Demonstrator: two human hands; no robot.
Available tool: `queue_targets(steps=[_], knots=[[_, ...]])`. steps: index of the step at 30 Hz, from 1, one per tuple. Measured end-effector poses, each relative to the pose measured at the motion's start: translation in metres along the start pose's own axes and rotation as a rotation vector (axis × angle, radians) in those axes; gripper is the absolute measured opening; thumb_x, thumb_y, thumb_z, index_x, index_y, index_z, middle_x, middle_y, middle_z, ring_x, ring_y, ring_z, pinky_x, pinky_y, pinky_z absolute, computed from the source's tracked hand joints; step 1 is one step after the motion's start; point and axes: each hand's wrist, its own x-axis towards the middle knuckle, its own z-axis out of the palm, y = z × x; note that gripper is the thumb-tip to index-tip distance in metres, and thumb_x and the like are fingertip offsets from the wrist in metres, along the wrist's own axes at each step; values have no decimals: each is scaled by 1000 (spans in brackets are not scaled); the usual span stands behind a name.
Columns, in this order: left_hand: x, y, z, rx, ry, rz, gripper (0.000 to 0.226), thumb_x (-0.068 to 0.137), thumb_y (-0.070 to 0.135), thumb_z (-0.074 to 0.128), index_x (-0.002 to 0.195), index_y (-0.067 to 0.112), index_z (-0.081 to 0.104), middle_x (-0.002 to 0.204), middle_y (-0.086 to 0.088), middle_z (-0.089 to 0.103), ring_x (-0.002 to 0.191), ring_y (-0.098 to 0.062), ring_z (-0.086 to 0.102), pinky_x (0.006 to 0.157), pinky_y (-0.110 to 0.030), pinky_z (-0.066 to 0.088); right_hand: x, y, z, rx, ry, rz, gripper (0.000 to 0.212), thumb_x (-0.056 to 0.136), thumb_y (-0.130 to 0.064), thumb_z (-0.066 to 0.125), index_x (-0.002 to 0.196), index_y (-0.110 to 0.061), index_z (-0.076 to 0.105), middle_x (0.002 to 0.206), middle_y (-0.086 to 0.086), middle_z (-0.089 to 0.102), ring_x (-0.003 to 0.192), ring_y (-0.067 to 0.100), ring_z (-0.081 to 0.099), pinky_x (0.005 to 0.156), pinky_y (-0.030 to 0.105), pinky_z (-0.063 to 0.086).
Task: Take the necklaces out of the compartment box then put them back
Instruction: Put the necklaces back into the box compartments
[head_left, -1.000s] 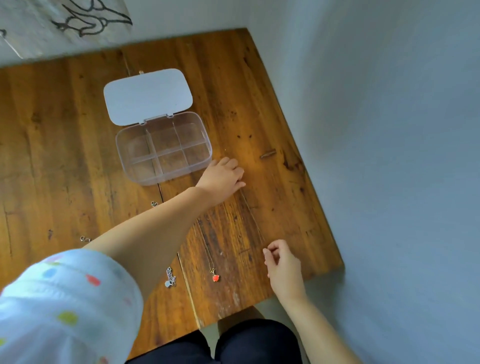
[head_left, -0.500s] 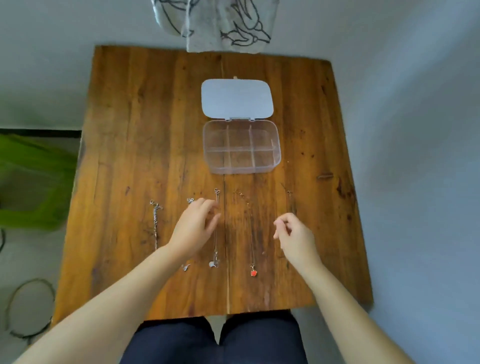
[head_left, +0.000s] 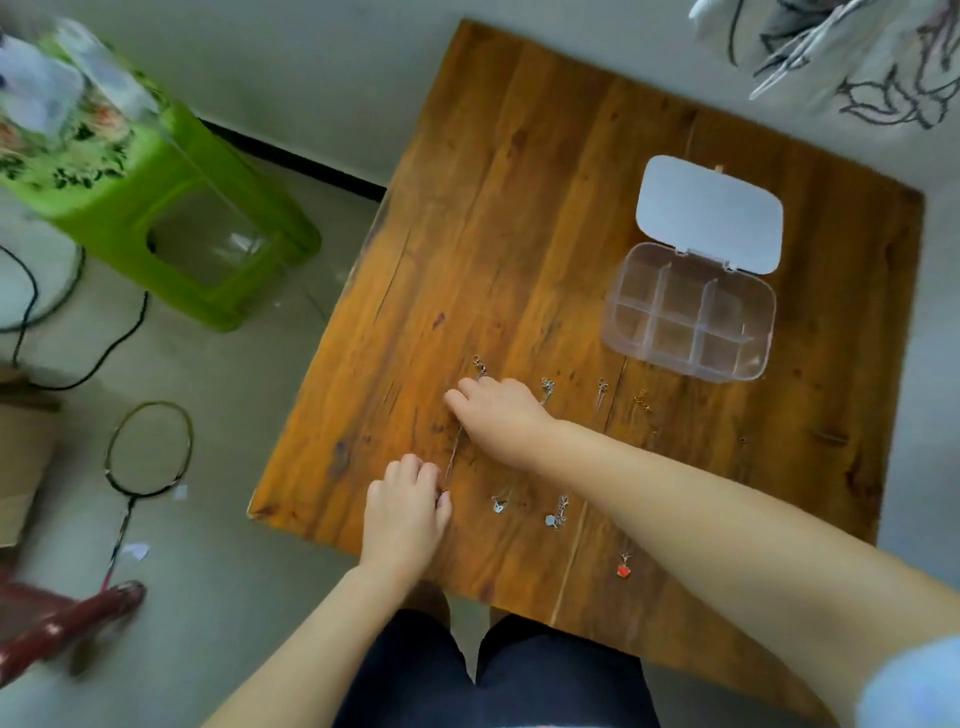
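Now, chain (head_left: 453, 453): laid lengthwise away from the box (head_left: 688, 312)
Left hand (head_left: 404, 512): near end pinched
Right hand (head_left: 496, 413): far end pressed, fingers together

Your right hand (head_left: 498, 415) reaches across your body to the left, forearm bare and stretched diagonally from the lower right, palm down, fingers curled with the tips pressed low at the far end of its reach. Your left hand (head_left: 405, 512) sits nearer to you, just below and left of the right one, palm down, knuckles up, fingers bent and drawn together at the thumb side. Whether either grip is pinched fully closed cannot be told; both wrists are straight and the two hands are close but apart.
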Motion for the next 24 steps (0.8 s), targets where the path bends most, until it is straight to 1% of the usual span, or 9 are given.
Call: queue_targets(steps=[3, 6, 9, 10, 12, 14, 18, 20, 24], knots=[[2, -2, -1, -5, 12, 53, 13, 70, 16, 73, 72, 10, 61, 74, -6, 59, 66, -24, 56, 51, -34, 49, 8, -3, -5, -146, -33, -37, 23, 92, -9, 44, 113, -5, 51, 117, 13, 56, 107, 32, 55, 76, 38, 40], [8, -5, -7, -124, 17, 44, 9, 79, 16, 66, 76, 11, 59, 79, -4, 57, 71, -19, 54, 59, -30, 51, 6, 6, -9, 23, -49, -1, 24, 89, -19, 49, 108, -6, 55, 114, 13, 55, 105, 32, 52, 77, 38, 39], [22, 6, -29, -370, 24, -23, 9, 86, 15, 59, 79, 13, 54, 79, -1, 56, 70, -13, 53, 61, -19, 46, -14, 25, -22, 676, 27, 203, 7, 85, -18, 54, 83, -12, 53, 103, 9, 57, 93, 27, 55, 77, 36, 44], [29, 13, -37, -442, 30, -23, 10, 86, 14, 58, 78, 14, 52, 76, -1, 57, 68, -12, 52, 58, -16, 43, -23, 34, -26, 922, 54, 288, 9, 85, -17, 56, 78, -13, 51, 100, 6, 61, 93, 24, 59, 81, 37, 47], [47, 32, -52, -544, 52, 8, 11, 86, 11, 59, 78, 12, 52, 72, -2, 57, 65, -13, 52, 57, -18, 40, -46, 52, -34, 1358, 113, 403, 13, 87, -10, 54, 76, -13, 49, 87, 2, 69, 84, 17, 68, 83, 35, 54], [67, 53, -65, -587, 73, 66, 11, 86, 10, 59, 78, 10, 52, 70, -1, 56, 63, -11, 50, 58, -18, 39, -71, 73, -38, 1593, 206, 451, 17, 90, -2, 51, 76, -11, 49, 76, 2, 70, 68, 12, 69, 73, 30, 59], [107, 96, -82, -564, 88, 202, 3, 88, 10, 58, 89, 12, 58, 78, 2, 58, 70, -12, 52, 63, -11, 39, -118, 119, -48, 1629, 380, 532, 10, 92, -4, 54, 89, -12, 58, 74, 2, 67, 61, 7, 61, 64, 19, 55], [127, 115, -85, -518, 105, 264, 15, 88, 9, 58, 102, 11, 63, 87, 1, 61, 79, -14, 55, 74, -16, 41, -134, 142, -53, 1498, 377, 547, 10, 92, -9, 56, 96, -15, 63, 78, 1, 69, 64, 5, 63, 63, 18, 54], [161, 148, -80, -380, 136, 357, 11, 88, 7, 56, 93, 5, 66, 91, -9, 67, 82, -15, 56, 73, -20, 38, -142, 177, -63, 1238, 403, 616, 11, 90, -16, 60, 97, -22, 66, 86, 0, 72, 77, 10, 68, 67, 19, 56]])
